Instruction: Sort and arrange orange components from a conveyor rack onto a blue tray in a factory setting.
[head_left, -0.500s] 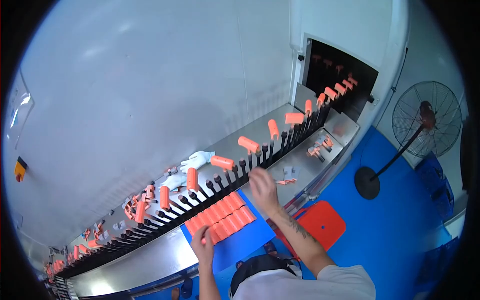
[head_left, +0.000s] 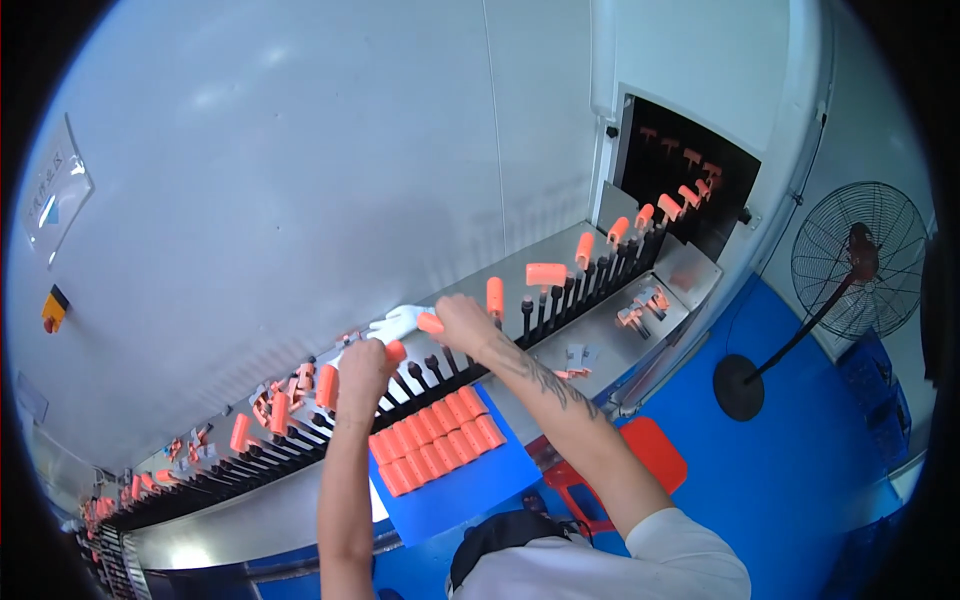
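My left hand [head_left: 362, 374] reaches up over the row of black posts [head_left: 416, 372], its fingers closed on an orange half-round piece [head_left: 396, 352]. Farther along the row to the right, my right hand [head_left: 464, 324] grips a second orange half-round piece [head_left: 430, 323] by its end. Whether either piece still touches its post is hidden by my hands. Just below, several like pieces [head_left: 437, 430] lie packed in two rows on a blue sheet [head_left: 455, 495]. More orange pieces, such as one [head_left: 545, 274] right of my right hand, sit on posts.
White gloves [head_left: 400, 321] and scrap orange bits [head_left: 268, 405] lie on the metal ledge behind the posts. At right, the posts run into a dark opening [head_left: 680, 150]. A metal tray [head_left: 640, 310], red stool [head_left: 650, 458] and standing fan [head_left: 858, 250] are also on the right.
Both hands have moved up from the blue sheet and the front of the posts to the post line. Each has taken hold of an orange piece there. The view has shifted slightly.
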